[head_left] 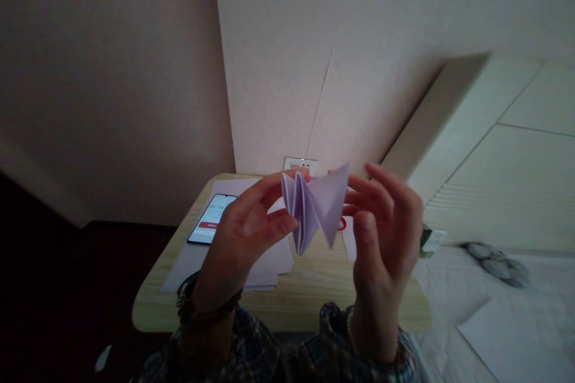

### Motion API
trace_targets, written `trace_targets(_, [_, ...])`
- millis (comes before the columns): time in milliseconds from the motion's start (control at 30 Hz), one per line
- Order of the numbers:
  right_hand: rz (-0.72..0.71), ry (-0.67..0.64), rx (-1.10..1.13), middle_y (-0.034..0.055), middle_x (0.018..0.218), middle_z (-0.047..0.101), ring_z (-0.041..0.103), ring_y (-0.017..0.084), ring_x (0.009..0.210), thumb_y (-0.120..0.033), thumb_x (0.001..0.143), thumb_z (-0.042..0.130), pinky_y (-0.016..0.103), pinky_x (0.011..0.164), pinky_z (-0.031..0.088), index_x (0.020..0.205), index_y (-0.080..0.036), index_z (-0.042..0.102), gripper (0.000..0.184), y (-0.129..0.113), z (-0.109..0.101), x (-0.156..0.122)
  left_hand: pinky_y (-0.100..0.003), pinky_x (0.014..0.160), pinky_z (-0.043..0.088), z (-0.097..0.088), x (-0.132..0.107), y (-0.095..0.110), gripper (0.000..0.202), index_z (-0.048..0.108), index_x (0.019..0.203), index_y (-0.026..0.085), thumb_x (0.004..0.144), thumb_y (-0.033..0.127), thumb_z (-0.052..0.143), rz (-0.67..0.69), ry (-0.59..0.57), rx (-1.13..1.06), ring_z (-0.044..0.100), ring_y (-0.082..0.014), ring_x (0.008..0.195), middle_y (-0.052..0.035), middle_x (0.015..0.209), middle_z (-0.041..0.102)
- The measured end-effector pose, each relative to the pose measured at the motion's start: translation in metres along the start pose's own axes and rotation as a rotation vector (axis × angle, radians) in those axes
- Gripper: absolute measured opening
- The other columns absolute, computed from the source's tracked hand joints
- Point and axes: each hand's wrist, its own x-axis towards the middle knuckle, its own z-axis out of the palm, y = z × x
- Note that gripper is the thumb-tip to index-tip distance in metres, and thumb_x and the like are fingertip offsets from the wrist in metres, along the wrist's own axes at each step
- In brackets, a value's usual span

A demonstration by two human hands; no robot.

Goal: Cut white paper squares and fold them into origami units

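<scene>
A folded piece of white paper [330, 200] with several pointed flaps is held up above the small wooden table. My left hand [251, 224] pinches its left side, thumb in front and fingers behind the layered folds. On the paper's right, my right hand [384, 233] has its thumb and fingers apart, with the fingertips close behind the right flap. Whether those fingertips touch the paper is hard to see. Below my left hand, white sheets [283, 257] lie on the table.
A lit phone [211, 219] rests on the sheets at the table's left [157, 305]. Partly hidden behind my right hand is a red ring-shaped thing [342, 224]. A wall socket [287, 163] is behind the table. Right of the table lie a grey item [496, 263] and a white sheet [512, 341].
</scene>
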Motion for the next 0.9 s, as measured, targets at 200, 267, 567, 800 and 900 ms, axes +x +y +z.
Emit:
trace_targets(200, [0.103,-0.141,0.096,0.0061,0.129,0.071,0.072,0.024,0.107,-0.033,0.097,0.062,0.034,0.070,0.063,0.149,-0.037,0.045,0.055,-0.002,-0.003,0.001,-0.026,0.098,0.058,0.002,0.002,0.004,0.029,0.076,0.114,0.029,0.086,0.020,0.077,-0.015,0.035,0.069,0.066,-0.0208,0.123,-0.0011,0.125,0.074])
trace_targets(267, [0.125,-0.180,0.053,0.0046,0.132,0.071,0.070,0.024,0.112,-0.029,0.092,0.070,0.033,0.072,0.063,0.139,-0.037,0.057,0.049,0.001,-0.005,0.002,-0.029,0.098,0.059,0.003,0.003,0.005,0.031,0.076,0.113,0.029,0.083,0.020,0.080,-0.003,0.039,0.087,0.067,-0.0224,0.122,-0.0022,0.124,0.074])
trace_targets(567, [0.135,-0.064,-0.047,0.0003,0.106,0.080,0.076,0.017,0.087,-0.019,0.096,0.062,0.027,0.066,0.061,0.112,-0.031,0.074,0.024,0.005,-0.005,0.004,-0.034,0.102,0.058,-0.005,-0.001,0.001,0.023,0.074,0.116,0.032,0.094,0.028,0.068,-0.032,0.072,0.169,0.071,-0.0228,0.116,-0.0016,0.121,0.077])
trace_targets(800, [0.139,-0.056,-0.089,-0.0013,0.099,0.081,0.075,0.016,0.085,-0.020,0.096,0.061,0.026,0.067,0.059,0.110,-0.032,0.076,0.023,0.006,-0.005,0.005,-0.030,0.101,0.056,-0.005,0.002,-0.003,0.021,0.077,0.112,0.033,0.098,0.031,0.062,0.021,0.081,0.249,0.071,-0.0192,0.113,0.0006,0.117,0.078])
trace_targets(900, [0.150,-0.065,-0.094,0.0005,0.099,0.081,0.075,0.017,0.085,-0.019,0.096,0.060,0.027,0.066,0.059,0.109,-0.030,0.076,0.023,0.008,-0.004,0.005,-0.033,0.101,0.056,-0.003,0.003,0.000,0.019,0.078,0.110,0.030,0.096,0.032,0.065,-0.004,0.085,0.299,0.071,-0.0209,0.113,-0.0017,0.116,0.078])
